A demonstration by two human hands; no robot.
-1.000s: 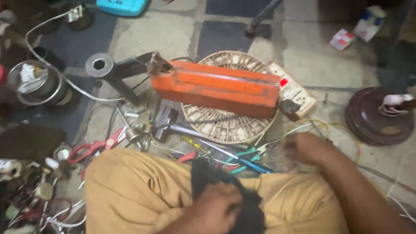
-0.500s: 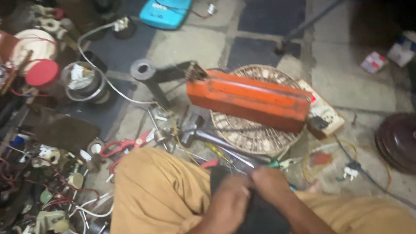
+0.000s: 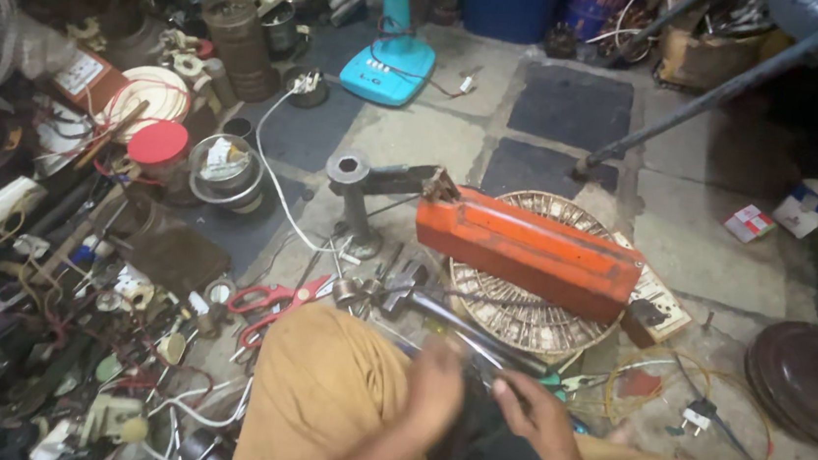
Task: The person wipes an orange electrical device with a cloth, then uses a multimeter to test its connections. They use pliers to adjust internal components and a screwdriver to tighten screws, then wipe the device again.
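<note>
- Mustard-yellow trousers (image 3: 325, 400) fill the lower middle of the frame, and both our hands meet just above them over a black cloth (image 3: 488, 459) lying in our lap.
- Our left hand (image 3: 436, 392) is blurred; its fingers curl down onto the upper edge of the cloth, but we cannot tell whether they pinch it.
- Our right hand (image 3: 536, 417) sits just beside it, fingers bent toward the left hand and resting on the cloth; a firm grip is not clear here either.
- Just above the hands, on the floor, lies a hammer (image 3: 442, 307) with a dark handle, its metal head pointing to the left.
- Red-handled scissors (image 3: 274, 305) lie left of the hammer, near our knee.
- An orange metal box (image 3: 525, 252) rests tilted across a round wire fan guard (image 3: 520, 319) in the centre of the frame.
- A grey metal stand (image 3: 353, 196) rises left of the box.
- A turquoise fan base (image 3: 387, 68) sits at the upper middle.
- Tangled wires and small parts (image 3: 55, 327) crowd the left side.
</note>
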